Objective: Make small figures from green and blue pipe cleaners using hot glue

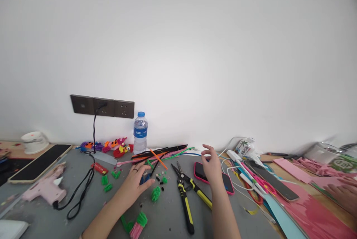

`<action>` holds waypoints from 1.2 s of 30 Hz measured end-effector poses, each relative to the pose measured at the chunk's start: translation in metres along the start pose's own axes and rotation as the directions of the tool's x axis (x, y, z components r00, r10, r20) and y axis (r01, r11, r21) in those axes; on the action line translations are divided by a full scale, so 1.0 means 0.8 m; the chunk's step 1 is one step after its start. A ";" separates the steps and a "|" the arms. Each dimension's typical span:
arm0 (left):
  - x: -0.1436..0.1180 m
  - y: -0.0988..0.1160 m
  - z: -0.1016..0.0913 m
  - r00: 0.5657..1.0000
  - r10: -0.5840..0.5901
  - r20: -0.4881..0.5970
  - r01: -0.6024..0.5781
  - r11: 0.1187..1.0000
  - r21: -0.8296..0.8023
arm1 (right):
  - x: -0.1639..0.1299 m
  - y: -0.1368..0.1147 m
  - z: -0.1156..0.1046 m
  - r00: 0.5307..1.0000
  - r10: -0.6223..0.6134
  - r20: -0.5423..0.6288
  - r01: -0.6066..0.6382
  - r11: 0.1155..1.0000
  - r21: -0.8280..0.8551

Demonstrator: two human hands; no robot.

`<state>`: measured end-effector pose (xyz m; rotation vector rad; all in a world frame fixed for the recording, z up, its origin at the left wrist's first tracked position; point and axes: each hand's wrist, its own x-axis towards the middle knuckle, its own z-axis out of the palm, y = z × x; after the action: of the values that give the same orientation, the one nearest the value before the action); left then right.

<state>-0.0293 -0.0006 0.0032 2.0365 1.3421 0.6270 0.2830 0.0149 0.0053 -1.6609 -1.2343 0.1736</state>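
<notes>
My left hand [136,181] rests low over the near end of a bundle of pipe cleaners [164,152], fingers stretched and thumb apart. A small dark blue thing [144,178] shows beside its fingers; its kind is unclear. Raised beside a pink-cased phone [228,184], my right hand [211,166] has bent fingers apart, with nothing visible in them. Between the hands lie yellow-and-black pliers [184,198], jaws pointing away. Green fuzzy pieces [156,194] and tiny black and pale bits are scattered near my left hand. Closer to me lies a pink-and-green fuzzy piece [138,225].
A water bottle [140,135] stands against the wall. Leftward are a pink glue gun [46,189], its black cord, and a large phone [40,162]. Cables, a dark phone [270,179] and coloured sheets [320,209] lie to the right, where another person's hand [343,192] rests.
</notes>
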 end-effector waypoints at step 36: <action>0.037 -0.050 -0.018 0.928 -0.121 -0.352 -0.073 0.868 -0.490 | -0.029 -0.084 0.048 0.867 -0.029 0.498 -0.494 0.085 0.865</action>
<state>-0.0537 0.0423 -0.0138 1.5209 1.2372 1.2587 0.2057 0.0181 0.0290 -0.5013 -0.6779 1.3547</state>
